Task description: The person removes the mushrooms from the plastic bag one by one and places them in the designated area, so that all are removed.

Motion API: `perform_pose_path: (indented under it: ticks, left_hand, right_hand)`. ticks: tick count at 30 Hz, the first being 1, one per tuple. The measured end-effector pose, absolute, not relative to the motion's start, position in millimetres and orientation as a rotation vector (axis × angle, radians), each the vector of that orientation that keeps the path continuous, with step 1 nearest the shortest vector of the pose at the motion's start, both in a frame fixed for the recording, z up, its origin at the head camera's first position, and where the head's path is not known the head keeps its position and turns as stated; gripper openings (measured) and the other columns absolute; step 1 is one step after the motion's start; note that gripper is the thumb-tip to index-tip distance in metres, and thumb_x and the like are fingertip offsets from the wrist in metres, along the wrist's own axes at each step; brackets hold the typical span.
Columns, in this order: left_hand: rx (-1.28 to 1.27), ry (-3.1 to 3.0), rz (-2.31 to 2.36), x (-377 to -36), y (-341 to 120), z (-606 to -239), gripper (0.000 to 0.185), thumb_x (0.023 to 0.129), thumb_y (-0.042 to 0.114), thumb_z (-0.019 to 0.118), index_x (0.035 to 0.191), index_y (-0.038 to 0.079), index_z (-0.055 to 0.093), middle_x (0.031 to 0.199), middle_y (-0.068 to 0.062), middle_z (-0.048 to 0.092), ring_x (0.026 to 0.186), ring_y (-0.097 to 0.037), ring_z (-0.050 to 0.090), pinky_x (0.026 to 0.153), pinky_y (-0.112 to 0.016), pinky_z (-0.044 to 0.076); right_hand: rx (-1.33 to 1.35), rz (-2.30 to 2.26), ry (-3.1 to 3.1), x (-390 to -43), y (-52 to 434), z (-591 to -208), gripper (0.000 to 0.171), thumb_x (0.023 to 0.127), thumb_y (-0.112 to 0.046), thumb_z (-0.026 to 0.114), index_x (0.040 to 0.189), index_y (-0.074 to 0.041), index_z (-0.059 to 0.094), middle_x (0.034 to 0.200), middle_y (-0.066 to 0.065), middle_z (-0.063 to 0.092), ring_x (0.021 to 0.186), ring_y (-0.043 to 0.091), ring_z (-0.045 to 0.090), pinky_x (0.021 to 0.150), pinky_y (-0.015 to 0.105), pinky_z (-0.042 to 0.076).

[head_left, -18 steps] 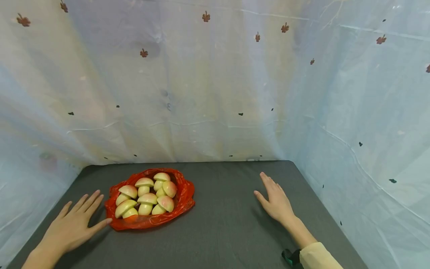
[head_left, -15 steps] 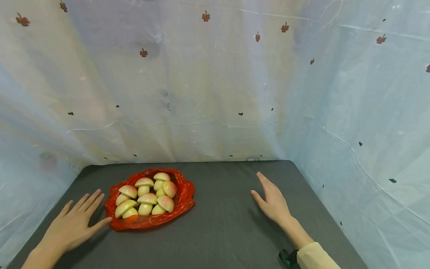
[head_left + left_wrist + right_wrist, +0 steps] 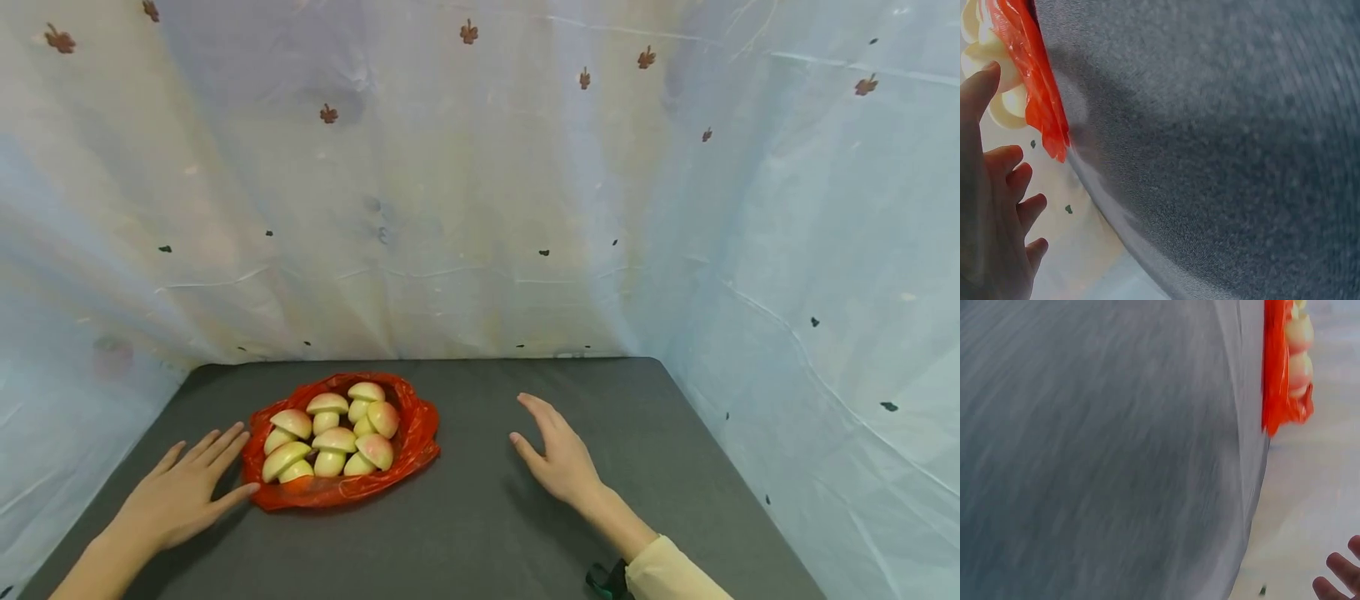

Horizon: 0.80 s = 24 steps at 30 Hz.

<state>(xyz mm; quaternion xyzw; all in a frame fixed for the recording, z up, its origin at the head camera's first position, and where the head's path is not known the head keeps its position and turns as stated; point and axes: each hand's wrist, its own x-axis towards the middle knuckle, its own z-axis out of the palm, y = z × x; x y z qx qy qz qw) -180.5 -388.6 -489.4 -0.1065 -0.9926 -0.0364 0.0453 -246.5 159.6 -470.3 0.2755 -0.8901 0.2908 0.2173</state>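
**Two flat hands beside a bag of apple pieces**

We see a dark grey table [image 3: 480, 533] set into a corner draped with pale, translucent sheeting [image 3: 480, 208] that carries small leaf prints. On the left half of the table lies a red plastic bag [image 3: 416, 437], spread open, and on it rests a heap of cut apple pieces [image 3: 330, 437], pale yellow-green with a pink blush on some of the skins. The pieces are packed close together, touching one another, and the bag's crumpled rim rises around them.

Our left hand [image 3: 180, 496] lies flat on the table just left of the bag, palm down, fingers straight and spread, gripping nothing. Its thumb points toward the bag's near-left edge and comes right up to it; from the head view we cannot tell whether it touches the plastic. The left wrist view shows the fingers [image 3: 1019, 178] slightly bent beside the bag's red rim [image 3: 1044, 106], with a few apple pieces [image 3: 1004, 103] behind it.

Our right hand [image 3: 558, 458] is relaxed too, fingers extended and together, holding nothing, low over the middle of the table. It is to the right of the bag, apart from it, with bare tabletop between them. A cream sleeve [image 3: 667, 575] covers the forearm, and a dark green strap [image 3: 606, 579] sits at the wrist. The right wrist view is blurred; it shows the bag [image 3: 1279, 369] at the far edge and only fingertips [image 3: 1335, 578].
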Motion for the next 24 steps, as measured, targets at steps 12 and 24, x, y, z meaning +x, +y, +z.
perform_pose_path:
  ticks: [12,24]
  left_hand:
    - [-0.338,-3.073,-0.088,-186.8,-384.0,-491.4,0.094,0.096,0.071,0.055,0.158,0.001,0.043,0.161,-0.023,0.041,0.143,-0.052,0.04,0.115,-0.074,0.024]
    - [-0.373,-3.066,-0.016,-192.3,-384.8,-499.2,0.094,0.094,0.073,0.057,0.155,0.002,0.048,0.159,-0.022,0.045,0.141,-0.05,0.045,0.114,-0.073,0.027]
  right_hand:
    - [0.97,0.852,-2.561,-239.4,105.7,-466.9,0.059,0.103,-0.035,0.067,0.156,-0.016,0.048,0.156,0.002,0.051,0.142,0.023,0.051,0.111,0.048,0.05]
    - [1.118,0.802,-2.668,-231.8,57.7,-461.0,0.055,0.106,-0.04,0.06,0.155,-0.017,0.048,0.156,0.001,0.05,0.14,0.02,0.052,0.108,0.043,0.052]
